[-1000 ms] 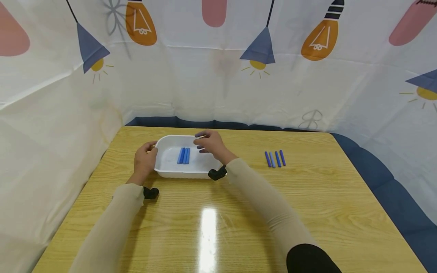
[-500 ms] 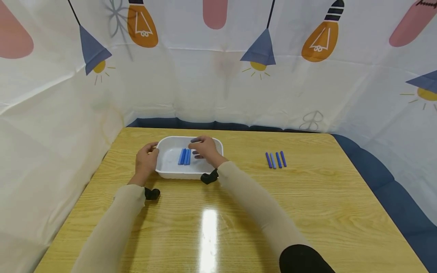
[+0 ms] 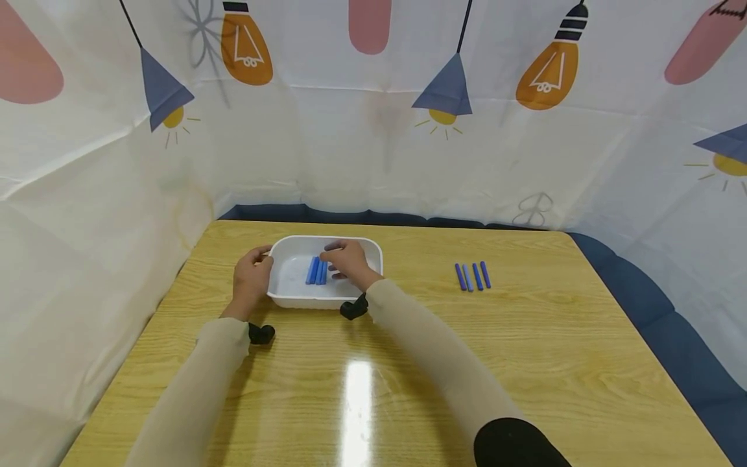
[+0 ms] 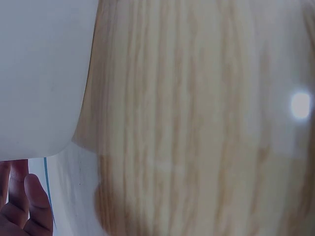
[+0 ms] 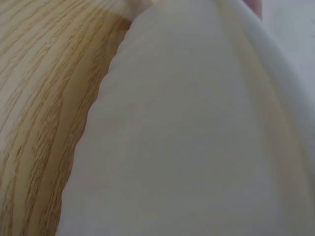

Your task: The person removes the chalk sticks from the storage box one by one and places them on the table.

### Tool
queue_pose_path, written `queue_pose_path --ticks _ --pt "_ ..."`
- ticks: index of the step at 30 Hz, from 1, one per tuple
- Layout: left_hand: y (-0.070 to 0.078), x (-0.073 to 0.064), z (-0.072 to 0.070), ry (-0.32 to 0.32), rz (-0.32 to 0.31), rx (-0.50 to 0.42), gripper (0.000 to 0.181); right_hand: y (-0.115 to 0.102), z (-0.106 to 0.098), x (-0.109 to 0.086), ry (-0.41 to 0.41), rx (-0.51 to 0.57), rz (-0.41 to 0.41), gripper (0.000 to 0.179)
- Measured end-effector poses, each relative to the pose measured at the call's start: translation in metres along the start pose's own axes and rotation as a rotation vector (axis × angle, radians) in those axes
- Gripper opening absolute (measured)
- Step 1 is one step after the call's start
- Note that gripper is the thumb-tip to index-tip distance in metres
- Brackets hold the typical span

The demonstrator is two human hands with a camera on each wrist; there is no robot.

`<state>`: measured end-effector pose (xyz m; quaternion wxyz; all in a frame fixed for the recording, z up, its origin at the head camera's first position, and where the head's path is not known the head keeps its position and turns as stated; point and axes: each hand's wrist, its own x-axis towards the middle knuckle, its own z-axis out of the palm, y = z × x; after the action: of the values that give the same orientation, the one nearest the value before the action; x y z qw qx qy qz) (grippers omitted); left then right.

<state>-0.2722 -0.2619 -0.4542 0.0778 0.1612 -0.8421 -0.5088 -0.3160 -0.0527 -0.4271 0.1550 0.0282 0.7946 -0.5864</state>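
A white plastic tray [image 3: 286, 288] stands on the table; its outer wall fills much of the right wrist view. Several blue sticks [image 3: 315, 271], like crayons or chalk, lie side by side inside it. My left hand [image 3: 251, 279] holds the tray's left end, fingers at the rim; its curled fingers [image 4: 37, 196] show beneath the tray corner in the left wrist view. My right hand [image 3: 350, 259] is inside the tray, fingers parted, thumb side right at the top of the rightmost stick.
Several more blue sticks [image 3: 473, 277] lie in a spaced row to the right on the wooden table [image 3: 432, 363]. A printed white cloth [image 3: 350, 155] hangs behind and to the left, with dark blue cushioning [image 3: 659, 305] along the right edge.
My right hand has moved left and down into the tray, from its right side to the sticks. My left hand keeps its place at the tray's left end.
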Motion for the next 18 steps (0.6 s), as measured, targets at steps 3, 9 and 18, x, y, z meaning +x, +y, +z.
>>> queue_pose_path --ticks 3,9,18 --pt "0.0 0.001 0.0 0.0 -0.007 -0.005 0.042 0.0 0.003 0.002 0.014 -0.011 0.002 0.032" --pt "0.0 0.0 0.0 0.0 -0.002 -0.014 0.042 0.003 0.009 0.006 0.026 -0.044 0.021 0.034" --pt "0.002 0.0 -0.002 -0.005 0.003 -0.013 0.042 0.004 0.016 0.011 0.076 -0.101 0.057 0.035"
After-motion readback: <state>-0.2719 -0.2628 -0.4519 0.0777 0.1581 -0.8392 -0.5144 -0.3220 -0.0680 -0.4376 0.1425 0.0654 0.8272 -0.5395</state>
